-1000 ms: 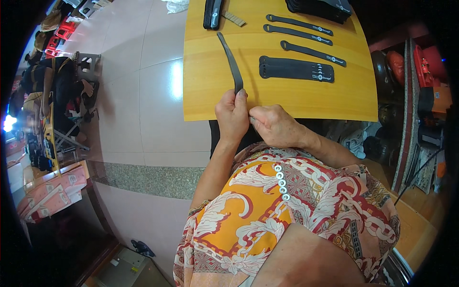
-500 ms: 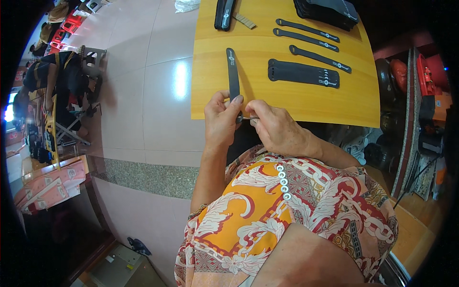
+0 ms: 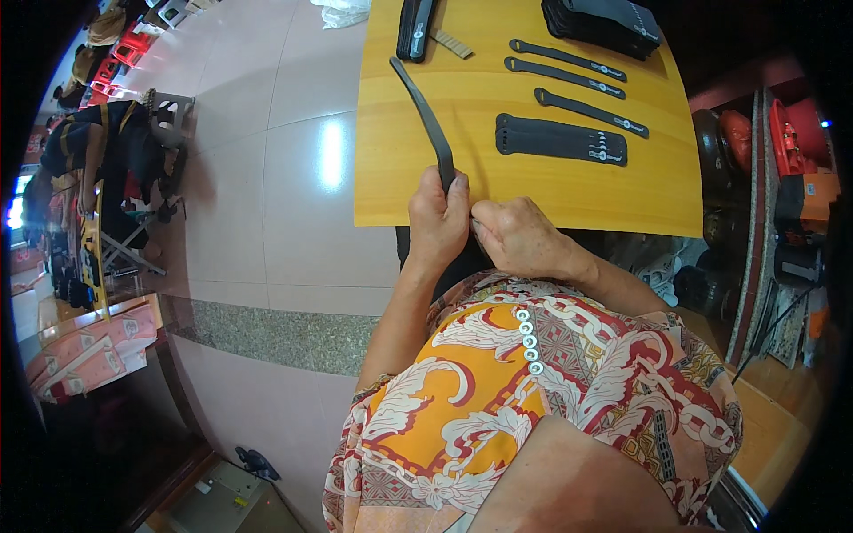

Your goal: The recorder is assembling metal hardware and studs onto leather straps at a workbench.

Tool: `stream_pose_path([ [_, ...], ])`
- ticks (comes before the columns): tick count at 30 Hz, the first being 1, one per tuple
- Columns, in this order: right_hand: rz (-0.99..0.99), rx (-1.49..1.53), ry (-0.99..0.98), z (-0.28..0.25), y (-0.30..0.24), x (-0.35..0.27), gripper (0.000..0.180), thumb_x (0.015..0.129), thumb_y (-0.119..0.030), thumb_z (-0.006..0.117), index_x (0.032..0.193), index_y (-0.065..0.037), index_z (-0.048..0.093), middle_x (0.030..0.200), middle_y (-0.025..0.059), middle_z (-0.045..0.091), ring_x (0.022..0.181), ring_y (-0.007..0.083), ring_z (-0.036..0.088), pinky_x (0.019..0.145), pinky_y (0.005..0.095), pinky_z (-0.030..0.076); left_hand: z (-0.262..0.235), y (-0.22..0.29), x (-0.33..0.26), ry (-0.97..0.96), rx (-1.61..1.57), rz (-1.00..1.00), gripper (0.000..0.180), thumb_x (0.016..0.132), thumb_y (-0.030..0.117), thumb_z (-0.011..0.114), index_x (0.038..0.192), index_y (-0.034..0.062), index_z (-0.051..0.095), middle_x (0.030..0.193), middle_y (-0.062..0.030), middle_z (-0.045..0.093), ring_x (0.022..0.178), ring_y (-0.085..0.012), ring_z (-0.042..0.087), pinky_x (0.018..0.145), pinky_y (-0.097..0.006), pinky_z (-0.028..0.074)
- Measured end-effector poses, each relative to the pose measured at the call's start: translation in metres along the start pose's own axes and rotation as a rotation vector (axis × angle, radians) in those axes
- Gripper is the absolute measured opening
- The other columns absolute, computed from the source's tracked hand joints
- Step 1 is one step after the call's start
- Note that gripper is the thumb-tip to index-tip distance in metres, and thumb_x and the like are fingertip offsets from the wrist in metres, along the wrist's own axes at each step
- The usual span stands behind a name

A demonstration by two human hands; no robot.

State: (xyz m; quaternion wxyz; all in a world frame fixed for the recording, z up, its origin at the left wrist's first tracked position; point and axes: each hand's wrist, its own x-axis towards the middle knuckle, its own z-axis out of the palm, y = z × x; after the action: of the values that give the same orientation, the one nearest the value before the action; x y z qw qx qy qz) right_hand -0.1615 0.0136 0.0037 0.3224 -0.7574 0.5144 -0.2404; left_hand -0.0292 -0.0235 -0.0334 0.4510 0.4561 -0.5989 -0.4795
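A long black strap (image 3: 428,115) is gripped near its lower end by my left hand (image 3: 437,224), its upper part bending away to the left over the yellow table (image 3: 382,191). Close beside it, at the table's near edge, my right hand (image 3: 526,238) is closed, its fingertips by the strap's lower end. What these right fingers pinch is hidden. Three black straps with looped ends, a top strap (image 3: 569,59), a middle strap (image 3: 565,78) and a lower strap (image 3: 591,111), lie apart. A flat overlapping set of black straps (image 3: 555,139) rests just nearer to me.
A thick pile of black straps (image 3: 597,35) sits at the far right of the table, a black bundle (image 3: 414,31) at the far left, with a tan ridged strip (image 3: 453,43) beside it. Another person (image 3: 102,147) is at the left. Red containers (image 3: 786,133) stand at the right.
The strap has turned so its narrow edge shows, and its top has swung left and away. My left hand moved right, closer to the right hand, whose thin metallic item no longer shows.
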Motion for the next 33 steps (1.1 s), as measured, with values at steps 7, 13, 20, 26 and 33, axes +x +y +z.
stream_pose_path([
  [7, -0.219, -0.132, -0.077, -0.006, 0.008, 0.003, 0.012, 0.078, -0.007, 0.051, 0.070, 0.001, 0.051, 0.058, 0.0206, 0.054, 0.056, 0.0397, 0.057, 0.054, 0.0463, 0.046, 0.006, -0.005, 0.004, -0.002, -0.227, -0.164, 0.011, 0.086, 0.009, 0.053, 0.081, 0.0001, 0.052, 0.061, -0.0013, 0.049, 0.054, -0.0096, 0.044, 0.047, -0.027, 0.036],
  [13, -0.151, -0.153, -0.125, -0.016, -0.004, 0.002, 0.008, 0.078, -0.005, 0.054, 0.080, 0.002, 0.051, 0.065, 0.0202, 0.055, 0.064, 0.0393, 0.057, 0.057, 0.0440, 0.046, -0.006, 0.013, 0.006, -0.145, -0.366, -0.543, 0.013, 0.087, 0.014, 0.053, 0.082, 0.0028, 0.054, 0.062, 0.0017, 0.047, 0.049, -0.0057, 0.040, 0.040, -0.022, 0.031],
  [20, -0.211, 0.118, 0.176, -0.004, -0.018, 0.003, 0.012, 0.080, 0.005, 0.048, 0.092, 0.005, 0.050, 0.076, 0.0177, 0.056, 0.071, 0.0331, 0.059, 0.062, 0.0388, 0.046, -0.029, 0.025, 0.004, -0.201, -0.504, -0.661, 0.040, 0.094, 0.037, 0.041, 0.093, 0.0004, 0.056, 0.060, -0.0008, 0.049, 0.044, -0.0084, 0.039, 0.037, -0.022, 0.030],
  [26, 0.279, 0.585, 0.014, -0.004, -0.020, 0.019, 0.010, 0.085, 0.002, 0.045, 0.093, 0.005, 0.051, 0.078, 0.0061, 0.056, 0.074, 0.0120, 0.054, 0.063, 0.0264, 0.045, -0.029, 0.010, -0.019, 0.179, -0.538, -0.312, 0.032, 0.095, 0.028, 0.041, 0.104, -0.0009, 0.050, 0.071, -0.0052, 0.056, 0.053, -0.0095, 0.047, 0.049, -0.022, 0.038],
  [33, 0.215, 0.592, 0.052, 0.010, -0.019, 0.025, 0.013, 0.085, 0.000, 0.044, 0.094, 0.004, 0.053, 0.081, 0.0079, 0.058, 0.077, 0.0126, 0.054, 0.068, 0.0253, 0.044, -0.027, 0.018, -0.038, 0.154, -0.168, -0.017, 0.019, 0.081, -0.003, 0.061, 0.097, -0.0047, 0.052, 0.086, -0.0082, 0.063, 0.080, -0.0112, 0.060, 0.072, -0.023, 0.048],
])
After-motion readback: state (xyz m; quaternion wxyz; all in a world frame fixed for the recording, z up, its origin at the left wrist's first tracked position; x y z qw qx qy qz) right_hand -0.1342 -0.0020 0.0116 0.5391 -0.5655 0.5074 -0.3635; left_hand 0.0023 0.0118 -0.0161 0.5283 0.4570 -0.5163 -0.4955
